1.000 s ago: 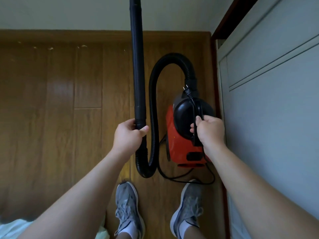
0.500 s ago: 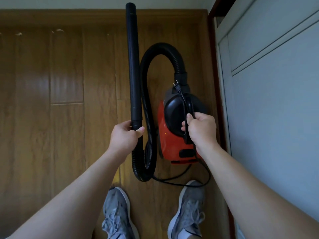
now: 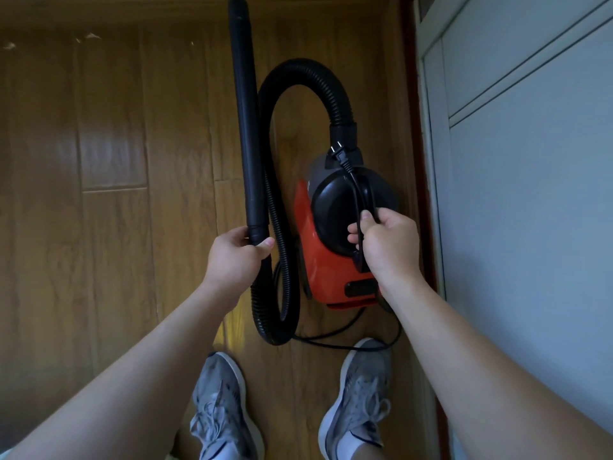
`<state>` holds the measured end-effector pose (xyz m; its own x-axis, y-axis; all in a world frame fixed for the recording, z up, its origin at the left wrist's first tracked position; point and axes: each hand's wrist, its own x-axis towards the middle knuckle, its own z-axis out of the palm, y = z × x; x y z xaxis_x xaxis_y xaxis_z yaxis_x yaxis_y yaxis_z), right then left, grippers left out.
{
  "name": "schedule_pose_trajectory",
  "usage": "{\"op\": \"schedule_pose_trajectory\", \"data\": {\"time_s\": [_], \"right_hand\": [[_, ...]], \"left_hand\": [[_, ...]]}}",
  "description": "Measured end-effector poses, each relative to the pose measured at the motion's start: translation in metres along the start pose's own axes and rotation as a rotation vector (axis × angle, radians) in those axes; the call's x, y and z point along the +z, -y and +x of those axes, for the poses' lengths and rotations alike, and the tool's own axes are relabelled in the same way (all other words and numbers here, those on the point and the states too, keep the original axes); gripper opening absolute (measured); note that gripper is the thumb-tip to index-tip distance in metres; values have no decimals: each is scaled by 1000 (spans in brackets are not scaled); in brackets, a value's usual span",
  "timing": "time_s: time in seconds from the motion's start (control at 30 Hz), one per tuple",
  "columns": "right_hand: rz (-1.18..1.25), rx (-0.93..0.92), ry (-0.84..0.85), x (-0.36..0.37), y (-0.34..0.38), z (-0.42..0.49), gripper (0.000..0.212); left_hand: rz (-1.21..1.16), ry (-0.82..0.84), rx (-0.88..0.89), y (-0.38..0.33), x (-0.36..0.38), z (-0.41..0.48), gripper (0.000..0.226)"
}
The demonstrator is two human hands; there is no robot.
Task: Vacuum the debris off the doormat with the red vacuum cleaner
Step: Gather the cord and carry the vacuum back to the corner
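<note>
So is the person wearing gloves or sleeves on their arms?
No. The left hand and right hand are bare: no gloves, rings or watch. The left forearm and right forearm are bare too; no sleeve shows.

Both bare forearms reach forward from the lower corners of the view, elbows out of view. The left hand (image 3: 236,257) curls fingers and thumb round the lower end of the black tube (image 3: 247,127). The right hand (image 3: 388,249), knuckles uppermost, grips the handle (image 3: 370,197) together with the power cord (image 3: 355,190).
</note>
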<state>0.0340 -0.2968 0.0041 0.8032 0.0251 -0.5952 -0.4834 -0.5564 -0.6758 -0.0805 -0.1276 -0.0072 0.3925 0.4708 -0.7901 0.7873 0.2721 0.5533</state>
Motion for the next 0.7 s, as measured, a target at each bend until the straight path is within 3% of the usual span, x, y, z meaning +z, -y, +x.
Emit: {"op": "schedule_pose_trajectory", "data": {"time_s": [0.7], "right_hand": [[28, 26, 16, 0, 6, -3, 18]], "left_hand": [[18, -17, 27, 2, -4, 0, 40]]}}
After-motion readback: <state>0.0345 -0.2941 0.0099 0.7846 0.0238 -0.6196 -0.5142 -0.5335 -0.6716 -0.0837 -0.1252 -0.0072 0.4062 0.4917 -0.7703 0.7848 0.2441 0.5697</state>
